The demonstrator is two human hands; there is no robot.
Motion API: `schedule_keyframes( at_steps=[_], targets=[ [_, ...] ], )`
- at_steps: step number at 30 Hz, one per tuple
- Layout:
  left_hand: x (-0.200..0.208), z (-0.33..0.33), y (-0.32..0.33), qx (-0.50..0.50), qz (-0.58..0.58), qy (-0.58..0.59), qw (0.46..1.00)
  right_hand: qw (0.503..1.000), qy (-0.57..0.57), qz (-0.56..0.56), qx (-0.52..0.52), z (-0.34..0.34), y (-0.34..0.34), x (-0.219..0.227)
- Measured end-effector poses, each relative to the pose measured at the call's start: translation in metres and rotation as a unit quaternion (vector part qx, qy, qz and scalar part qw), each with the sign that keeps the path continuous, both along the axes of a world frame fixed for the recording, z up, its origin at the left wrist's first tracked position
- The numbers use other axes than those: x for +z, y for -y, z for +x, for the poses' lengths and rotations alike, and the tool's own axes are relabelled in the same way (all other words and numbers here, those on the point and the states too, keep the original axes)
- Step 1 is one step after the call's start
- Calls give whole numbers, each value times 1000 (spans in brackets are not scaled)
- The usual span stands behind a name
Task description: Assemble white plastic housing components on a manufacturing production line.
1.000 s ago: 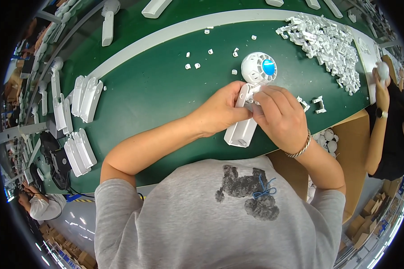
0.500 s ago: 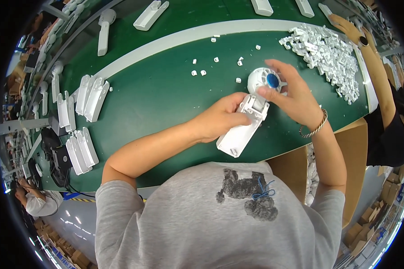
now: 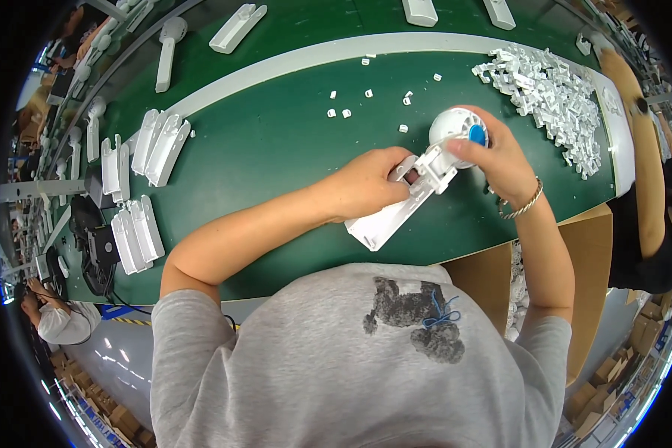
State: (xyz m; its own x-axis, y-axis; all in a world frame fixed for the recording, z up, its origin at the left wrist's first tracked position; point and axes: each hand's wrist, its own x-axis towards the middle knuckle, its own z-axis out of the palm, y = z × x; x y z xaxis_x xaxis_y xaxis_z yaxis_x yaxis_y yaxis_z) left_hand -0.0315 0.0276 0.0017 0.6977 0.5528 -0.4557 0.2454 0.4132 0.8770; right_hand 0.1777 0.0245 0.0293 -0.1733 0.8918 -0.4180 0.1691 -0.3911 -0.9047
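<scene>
White round-headed unit (image 3: 431, 166) slants between both hands over the green table (image 3: 276, 142). At far left, trough-shaped shells (image 3: 151, 228) lie apart, without heads. The left hand (image 3: 372, 181) grips the upper part of the unit's handle (image 3: 384, 225), whose hollow side seems to face up with no cover on it, so that part looks unfinished. Next along, a bracket (image 3: 436, 170) appears to join handle and round head (image 3: 448, 125), which looks done, though I cannot tell if it is fully seated. The right hand (image 3: 502, 160) is wrapped round the head, left of a heap of loose white pieces (image 3: 549, 104)
</scene>
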Motion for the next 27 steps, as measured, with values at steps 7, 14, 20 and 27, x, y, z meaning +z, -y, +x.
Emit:
schedule_keyframes(
  at_steps=[7,14,20,27],
  targets=[
    [13,4,-9,-72,170,-84,979,997,-48,-4,-67,8,5,1],
    [10,12,-29,-112,328,-65,936,991,-51,19,-125,24,10,3],
    [6,16,-36,-118,402,-36,907,979,-99,52,-169,31,18,0],
    [37,23,-30,-61,482,-38,873,984,-95,60,-136,33,24,3]
  ],
)
